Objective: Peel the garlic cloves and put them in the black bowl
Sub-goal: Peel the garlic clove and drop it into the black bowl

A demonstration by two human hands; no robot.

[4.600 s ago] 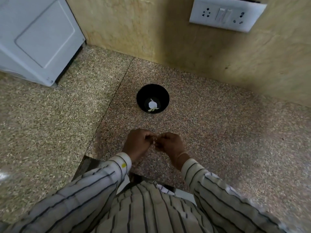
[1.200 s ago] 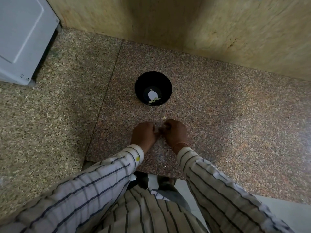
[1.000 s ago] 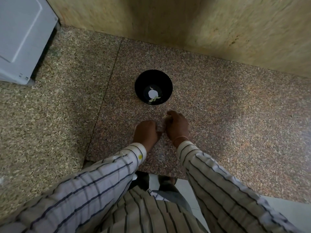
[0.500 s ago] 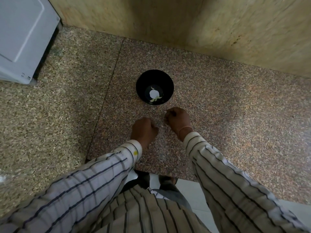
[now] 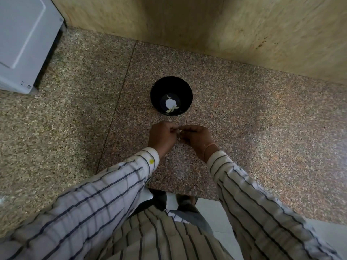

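Hands meeting over a speckled granite counter [image 5: 262,119], seen from above through a head-worn camera. The left hand [image 5: 162,138] and right hand [image 5: 195,137] sit side by side at the centre of the view with their fingers curled. Their fingertips together pinch a small pale clove [image 5: 179,131]. The fingers hide most of it, so how much skin is on it cannot be told. A black bowl [image 5: 157,94] stands on the counter at 12 o'clock from the hands, near but not touching them. In its bottom lies white garlic [image 5: 170,103], a round piece with a few pale slivers at its 6 o'clock edge. Striped sleeves [image 5: 112,184] run from the wrists toward 6 o'clock. A thin band [image 5: 208,147] circles the right wrist. A white appliance [image 5: 22,34] fills the 10 o'clock corner, and a beige wall [image 5: 187,25] runs across 12 o'clock.
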